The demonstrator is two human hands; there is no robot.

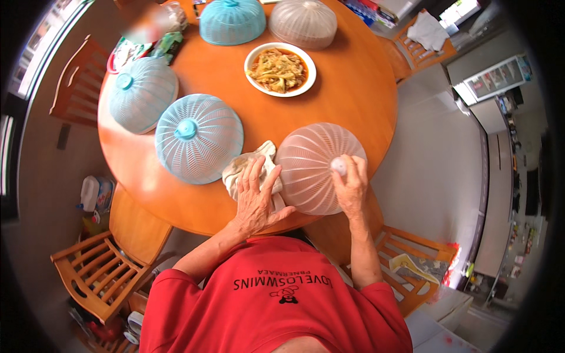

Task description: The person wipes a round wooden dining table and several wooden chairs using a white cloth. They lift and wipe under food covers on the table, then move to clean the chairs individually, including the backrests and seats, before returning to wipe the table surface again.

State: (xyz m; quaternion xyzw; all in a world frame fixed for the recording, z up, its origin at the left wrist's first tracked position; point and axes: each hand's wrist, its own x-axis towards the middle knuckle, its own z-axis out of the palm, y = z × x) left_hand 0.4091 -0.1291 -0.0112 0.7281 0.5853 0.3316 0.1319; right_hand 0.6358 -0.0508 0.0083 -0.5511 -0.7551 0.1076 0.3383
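Observation:
My right hand grips the knob of a pinkish-white mesh food cover at the table's near edge. Beside it, my left hand lies with fingers stretched over a crumpled cream cloth, which sits against the cover's left side. Left of the cloth stands a light blue mesh food cover. Whatever is under the pinkish cover cannot be made out. Farther back, a white oval plate holds cooked food with cabbage-like pieces in brown sauce.
The round wooden table also bears a blue cover at left, another blue cover and a whitish cover at the back. Bags lie at the far left. Wooden chairs stand around, one near my right side.

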